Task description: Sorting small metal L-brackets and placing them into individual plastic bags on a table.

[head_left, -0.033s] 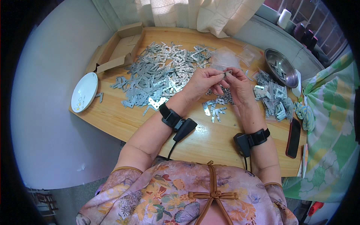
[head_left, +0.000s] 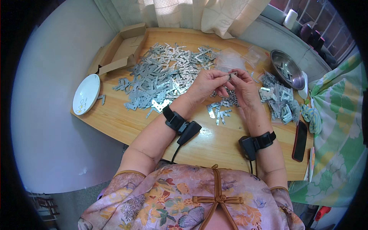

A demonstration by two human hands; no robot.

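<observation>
My left hand [head_left: 211, 82] and my right hand [head_left: 245, 86] meet above the table, fingers closed in a pinch. Between their fingertips is a small metal bracket [head_left: 232, 74], mostly covered by the fingers. To the left spreads a big heap of flat L-shaped metal brackets [head_left: 165, 76]. Under and behind my hands lies a pile of small metal screws or nuts [head_left: 230, 100], partly hidden. Nearer to me, a few brackets with round pieces on them [head_left: 219, 114] rest on the wood.
A white plate [head_left: 86, 94] and an open cardboard box [head_left: 122, 50] are at the left. On the right are bagged brackets [head_left: 283, 101], a steel bowl [head_left: 295, 78] with some brackets, and a phone [head_left: 299, 142]. Clear plastic bags [head_left: 230, 59] lie behind my hands on the wooden table [head_left: 222, 143].
</observation>
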